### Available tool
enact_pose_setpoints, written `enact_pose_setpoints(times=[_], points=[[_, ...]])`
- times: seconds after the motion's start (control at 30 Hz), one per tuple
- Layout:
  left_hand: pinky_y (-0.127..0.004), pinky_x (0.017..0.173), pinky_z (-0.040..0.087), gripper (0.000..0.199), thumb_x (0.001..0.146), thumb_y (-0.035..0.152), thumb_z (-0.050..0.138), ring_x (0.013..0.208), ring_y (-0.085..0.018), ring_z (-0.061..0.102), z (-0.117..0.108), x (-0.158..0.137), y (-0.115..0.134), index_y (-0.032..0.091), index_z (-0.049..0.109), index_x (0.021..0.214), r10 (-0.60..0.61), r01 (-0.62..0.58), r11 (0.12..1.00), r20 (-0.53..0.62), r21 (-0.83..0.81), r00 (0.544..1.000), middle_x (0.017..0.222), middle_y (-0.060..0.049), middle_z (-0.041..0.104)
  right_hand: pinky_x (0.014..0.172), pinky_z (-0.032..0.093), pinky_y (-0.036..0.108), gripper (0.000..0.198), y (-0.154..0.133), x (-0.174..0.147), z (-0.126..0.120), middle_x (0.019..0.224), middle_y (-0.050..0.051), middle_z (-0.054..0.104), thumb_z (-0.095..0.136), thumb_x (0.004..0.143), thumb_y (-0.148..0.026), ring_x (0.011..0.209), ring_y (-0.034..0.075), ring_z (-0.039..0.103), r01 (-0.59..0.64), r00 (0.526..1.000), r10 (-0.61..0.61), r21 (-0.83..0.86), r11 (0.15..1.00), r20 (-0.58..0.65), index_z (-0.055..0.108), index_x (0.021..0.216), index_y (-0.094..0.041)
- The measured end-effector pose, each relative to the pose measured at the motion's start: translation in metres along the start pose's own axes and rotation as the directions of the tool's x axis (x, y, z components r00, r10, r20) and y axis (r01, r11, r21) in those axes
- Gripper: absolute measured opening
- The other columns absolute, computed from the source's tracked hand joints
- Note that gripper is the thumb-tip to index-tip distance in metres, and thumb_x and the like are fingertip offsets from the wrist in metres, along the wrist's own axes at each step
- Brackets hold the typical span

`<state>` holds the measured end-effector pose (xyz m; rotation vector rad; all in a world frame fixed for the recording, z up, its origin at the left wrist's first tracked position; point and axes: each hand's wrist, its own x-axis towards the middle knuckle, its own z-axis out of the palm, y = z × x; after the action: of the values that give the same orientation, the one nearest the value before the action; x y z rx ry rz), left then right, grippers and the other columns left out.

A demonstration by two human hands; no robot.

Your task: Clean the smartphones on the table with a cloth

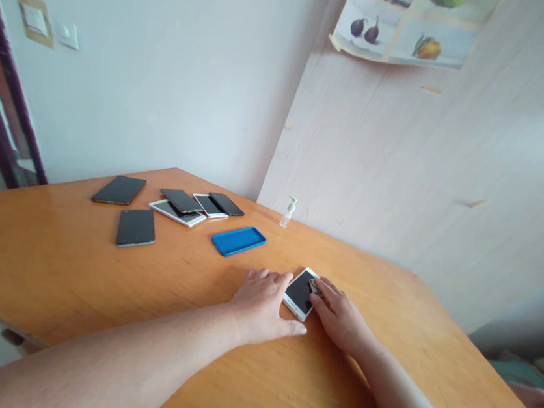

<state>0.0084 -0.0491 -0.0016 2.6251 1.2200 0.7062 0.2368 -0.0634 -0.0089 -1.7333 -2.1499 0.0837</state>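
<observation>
A white phone (300,290) with a dark screen lies face up on the wooden table. My left hand (265,305) rests at its left side, fingertips by the phone's edge and thumb stretched out just below its near end. My right hand (338,313) is over the phone's right side, its fingers pressing a small greyish piece, seemingly a wiping cloth (314,286), onto the screen. Most of that piece is hidden under the fingers. Beyond my left hand lies an empty blue phone case (238,241).
A small clear pump bottle (287,215) stands near the wall. Farther left lie a black tablet (119,190), a dark phone-like device (136,227) and several overlapping phones or tablets (181,201). The table edge (16,332) runs close on the near left. Part of another person's hand (541,402) shows at far right.
</observation>
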Motion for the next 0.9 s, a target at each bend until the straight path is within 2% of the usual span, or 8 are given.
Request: enact_pose_setpoints(times=[0.1,0.23,0.43,0.5,0.67,0.73,0.83,0.9], points=[[-0.047,0.096,0.04,0.089,0.065,0.074,0.069,0.111,-0.034,0.056,-0.002,0.0,0.001,0.02,0.046,0.132,-0.008,0.008,1.0,0.007,-0.006,1.0,0.12,-0.011,0.064,0.107,0.042,0.042,0.047,-0.006,-0.004,-0.001,0.14,0.012,0.057,0.04,0.097,-0.042,0.125,0.027,0.054,0.034,0.999,-0.034,-0.018,0.999,-0.013,0.057,0.134,-0.018],[-0.044,0.092,0.042,0.069,0.072,0.056,0.071,0.108,-0.032,0.058,-0.004,0.0,0.002,0.022,0.048,0.127,-0.019,0.019,1.0,0.003,0.012,1.0,0.115,-0.009,0.066,0.109,0.038,0.046,0.047,-0.003,-0.006,-0.001,0.142,0.008,0.056,0.037,0.099,-0.044,0.128,0.027,0.052,0.009,0.999,-0.005,-0.09,0.996,0.036,0.056,0.136,-0.024],[-0.047,0.092,0.043,0.065,0.069,0.053,0.073,0.111,-0.033,0.057,-0.005,0.002,0.0,0.021,0.05,0.121,-0.128,0.129,0.991,-0.011,0.029,0.992,0.115,-0.011,0.065,0.114,0.015,0.066,0.054,-0.01,-0.009,-0.004,0.154,0.007,0.041,0.03,0.101,-0.046,0.146,0.034,0.025,-0.183,0.976,0.203,-0.214,0.96,0.079,0.042,0.148,-0.023],[-0.047,0.093,0.043,0.068,0.07,0.053,0.072,0.113,-0.034,0.056,-0.004,0.002,-0.001,0.02,0.048,0.124,-0.131,0.131,0.991,-0.016,0.004,0.991,0.118,-0.012,0.064,0.115,0.012,0.067,0.056,-0.026,-0.013,-0.007,0.157,0.006,0.035,0.027,0.102,-0.047,0.148,0.034,0.016,-0.13,0.977,0.155,-0.172,0.977,0.144,0.04,0.15,-0.023],[-0.047,0.096,0.044,0.07,0.075,0.046,0.069,0.115,-0.034,0.056,-0.003,0.002,-0.003,0.018,0.042,0.134,-0.134,0.134,0.99,-0.012,-0.051,0.991,0.125,-0.014,0.062,0.117,0.007,0.063,0.053,-0.059,-0.02,-0.014,0.161,-0.002,0.025,0.022,0.102,-0.052,0.15,0.028,0.007,0.14,0.931,-0.154,0.066,0.988,0.332,0.031,0.152,-0.036],[-0.047,0.095,0.044,0.072,0.074,0.047,0.069,0.115,-0.034,0.056,-0.003,0.002,-0.003,0.018,0.042,0.134,-0.128,0.127,0.99,-0.015,-0.059,0.992,0.124,-0.013,0.063,0.116,0.004,0.066,0.053,-0.052,-0.017,-0.014,0.16,-0.002,0.026,0.021,0.102,-0.052,0.15,0.03,0.006,0.102,0.945,-0.102,0.016,0.995,0.312,0.034,0.151,-0.036],[-0.047,0.094,0.045,0.075,0.069,0.049,0.074,0.112,-0.034,0.057,-0.002,0.002,-0.003,0.019,0.043,0.131,-0.115,0.114,0.992,-0.027,-0.052,0.993,0.12,-0.012,0.064,0.112,0.003,0.072,0.056,-0.032,-0.011,-0.013,0.159,0.001,0.031,0.022,0.102,-0.051,0.149,0.035,0.005,-0.094,0.972,0.127,-0.167,0.981,0.199,0.039,0.15,-0.029],[-0.047,0.094,0.045,0.074,0.068,0.046,0.075,0.112,-0.034,0.057,-0.002,0.002,-0.003,0.02,0.044,0.13,-0.104,0.102,0.993,-0.026,-0.052,0.994,0.119,-0.011,0.064,0.112,0.003,0.073,0.057,-0.027,-0.01,-0.012,0.159,0.002,0.03,0.023,0.102,-0.051,0.149,0.037,0.004,-0.16,0.967,0.198,-0.218,0.963,0.162,0.038,0.151,-0.028]])
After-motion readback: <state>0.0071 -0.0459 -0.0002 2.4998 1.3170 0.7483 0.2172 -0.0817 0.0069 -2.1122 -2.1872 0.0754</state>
